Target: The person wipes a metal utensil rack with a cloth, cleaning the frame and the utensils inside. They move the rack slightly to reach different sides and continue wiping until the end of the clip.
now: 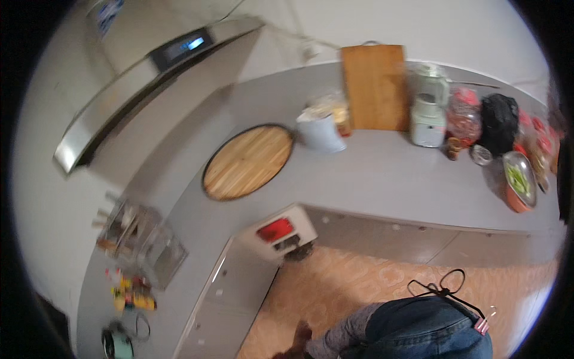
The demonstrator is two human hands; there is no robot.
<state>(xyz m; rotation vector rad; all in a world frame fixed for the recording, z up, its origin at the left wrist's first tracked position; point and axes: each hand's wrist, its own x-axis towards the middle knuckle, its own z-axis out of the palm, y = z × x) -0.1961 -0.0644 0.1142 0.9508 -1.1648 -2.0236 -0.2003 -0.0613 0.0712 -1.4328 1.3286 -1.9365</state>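
Note:
My left hand (297,344) hangs low at the bottom edge, over the floor and beside my body, in a grey sleeve (348,326). It is blurred and partly cut off, so its fingers and anything in them cannot be made out. My right hand is out of sight. Dark blue denim clothing (427,329) covers my front, with a black cord tied in a bow (443,292) and a pink clip (482,325). Nearest to the hand is the cabinet front (230,305) to its left.
Along the grey counter (371,173) are a round wooden board (250,161), an upright cutting board (375,87), a pale green blender (429,107), a black bag (500,122) and a bowl of green vegetables (519,179). A box-like bin (278,232) juts from the inner corner. A range hood (161,78) overhangs the left.

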